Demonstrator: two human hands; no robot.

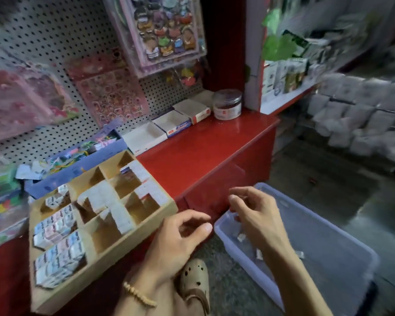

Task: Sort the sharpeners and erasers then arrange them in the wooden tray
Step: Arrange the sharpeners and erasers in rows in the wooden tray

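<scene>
A wooden tray (pixel 169 208) with several compartments lies on the red counter at lower left. Wrapped erasers (pixel 57 222) fill its left compartments, and white boxed pieces (pixel 114 208) lie across the middle and right ones. My left hand (pixel 180 238) hovers just off the tray's right corner, fingers loosely curled, holding nothing that I can see. My right hand (pixel 255 215) hangs over the clear plastic bin (pixel 342 247) on the floor, fingers relaxed and slightly bent. A few small loose pieces (pixel 241 237) lie in the bin's bottom.
The red counter (pixel 203 151) carries open white boxes (pixel 171 122) and a clear jar (pixel 227 104) along the pegboard wall. Sticker packs hang above. A blue box of mixed items (pixel 78 160) stands behind the tray. My beige clog (pixel 195 281) rests on the floor.
</scene>
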